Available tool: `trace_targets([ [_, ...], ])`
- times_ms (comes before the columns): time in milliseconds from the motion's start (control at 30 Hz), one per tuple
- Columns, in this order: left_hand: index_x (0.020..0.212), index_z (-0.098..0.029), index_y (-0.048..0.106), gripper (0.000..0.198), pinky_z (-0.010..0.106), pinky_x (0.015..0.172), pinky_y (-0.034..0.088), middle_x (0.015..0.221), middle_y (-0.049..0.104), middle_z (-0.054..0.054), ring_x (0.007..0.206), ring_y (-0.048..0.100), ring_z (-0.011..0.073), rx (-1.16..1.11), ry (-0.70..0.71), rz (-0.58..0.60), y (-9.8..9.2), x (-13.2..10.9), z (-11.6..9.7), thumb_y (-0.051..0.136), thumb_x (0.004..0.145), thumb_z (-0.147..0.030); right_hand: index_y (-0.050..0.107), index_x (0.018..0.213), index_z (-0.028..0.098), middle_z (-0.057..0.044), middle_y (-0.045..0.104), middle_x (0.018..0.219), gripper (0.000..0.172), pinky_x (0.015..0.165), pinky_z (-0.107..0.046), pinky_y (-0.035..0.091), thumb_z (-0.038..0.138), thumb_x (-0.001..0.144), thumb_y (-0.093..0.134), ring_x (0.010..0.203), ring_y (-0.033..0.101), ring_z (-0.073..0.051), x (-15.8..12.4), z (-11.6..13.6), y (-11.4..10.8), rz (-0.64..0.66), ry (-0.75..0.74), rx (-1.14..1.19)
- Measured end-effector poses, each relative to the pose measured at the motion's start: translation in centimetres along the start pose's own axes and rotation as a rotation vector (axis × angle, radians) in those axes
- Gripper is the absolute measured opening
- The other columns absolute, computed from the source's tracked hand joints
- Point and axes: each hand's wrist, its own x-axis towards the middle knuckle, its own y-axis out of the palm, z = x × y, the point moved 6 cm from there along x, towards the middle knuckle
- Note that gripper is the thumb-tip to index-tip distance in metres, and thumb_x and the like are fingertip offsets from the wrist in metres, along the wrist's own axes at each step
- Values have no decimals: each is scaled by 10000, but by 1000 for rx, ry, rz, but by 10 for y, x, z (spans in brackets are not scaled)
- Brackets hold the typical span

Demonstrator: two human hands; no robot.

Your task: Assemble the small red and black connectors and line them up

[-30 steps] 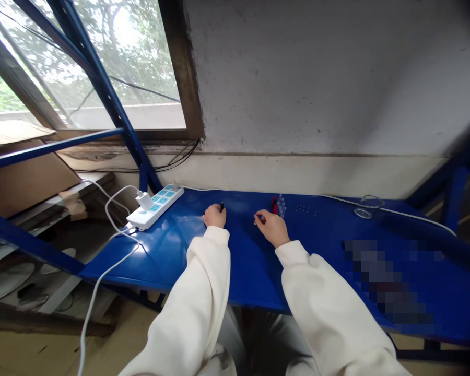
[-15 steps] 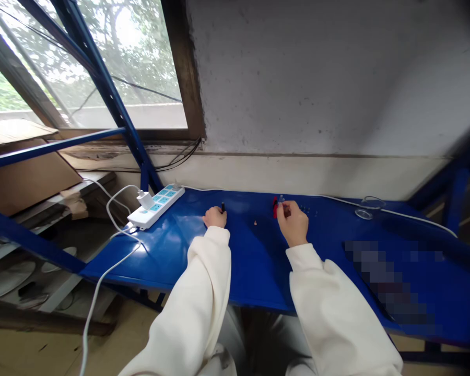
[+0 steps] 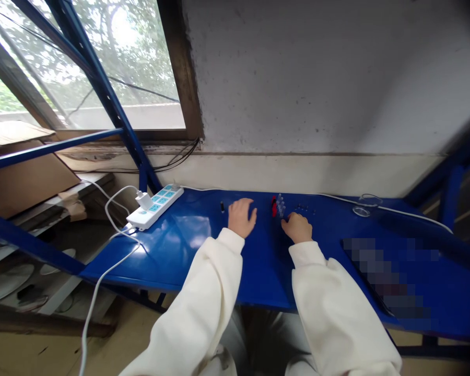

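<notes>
Head view: my left hand [image 3: 242,216] lay open and empty on the counter [image 3: 188,235] beside the small black piece [image 3: 222,207], my right hand [image 3: 297,227] curled by the red-and-clear parts [image 3: 278,206], hold not discernible; I judged picking one would need a fine pinch.

Looks like a workshop/storeroom: blue steel worktop [image 3: 203,261] w/ racking frame [image 3: 102,89], power strip [image 3: 155,207] on it (by window [image 3: 82,62]), bare plaster wall [image 3: 317,78], cardboard [image 3: 23,177] left of strip.

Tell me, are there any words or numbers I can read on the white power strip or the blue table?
None can be read. The power strip shows only teal sockets, any marking too small. A patch on the blue table is blurred out.
</notes>
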Motion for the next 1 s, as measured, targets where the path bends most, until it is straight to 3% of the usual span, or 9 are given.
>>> trace_targets([
  [67, 1212, -222, 387, 389, 332, 870, 317, 1197, 478, 74, 1081, 411, 190, -22, 148, 143, 17, -4, -28, 350, 830, -281, 576, 957, 113, -164, 571, 990, 313, 726, -370, 387, 320, 743, 481, 964, 511, -283, 1, 0, 2, -30, -19, 4],
  [133, 1298, -248, 278, 485, 355, 868, 323, 1278, 405, 73, 1120, 372, 208, -10, 183, 244, 32, -9, -43, 361, 820, -260, 583, 959, 118, -160, 570, 994, 317, 725, -371, 384, 327, 740, 491, 963, 508, -281, 2, 1, 4, -61, -37, 17],
  [233, 1329, -271, 213, 548, 396, 856, 334, 1334, 332, 79, 1139, 343, 235, 25, 160, 335, 51, -13, -47, 375, 808, -228, 595, 944, 129, -153, 576, 986, 303, 724, -364, 376, 327, 737, 500, 953, 509, -267, 5, 1, 6, -95, -57, 41],
  [333, 1304, -271, 269, 512, 432, 856, 329, 1331, 333, 86, 1137, 336, 250, 58, 125, 370, 62, -13, -43, 374, 808, -200, 606, 924, 138, -144, 584, 976, 286, 723, -359, 369, 327, 736, 502, 942, 510, -259, 7, 1, 8, -119, -65, 56],
  [567, 1030, -205, 507, 234, 397, 820, 325, 1093, 513, 84, 1014, 415, 228, 102, 109, 277, 59, -1, -43, 416, 817, -240, 606, 917, 152, -122, 589, 978, 273, 725, -365, 367, 332, 743, 498, 943, 512, -253, 10, 2, 11, -114, -49, 59],
  [700, 844, -175, 531, 126, 379, 773, 322, 929, 555, 78, 907, 456, 212, 95, 42, 254, 59, 2, -40, 418, 819, -226, 607, 906, 155, -120, 592, 971, 257, 725, -359, 364, 322, 740, 504, 944, 510, -247, 11, 1, 13, -119, -42, 58],
  [1000, 826, -201, 546, 86, 328, 747, 343, 888, 585, 32, 850, 510, 170, -143, -191, 121, 46, -2, -18, 486, 791, -253, 611, 850, 174, -93, 611, 900, 210, 690, -316, 343, 305, 750, 481, 876, 534, -212, 14, 1, 15, -146, -65, 112],
])
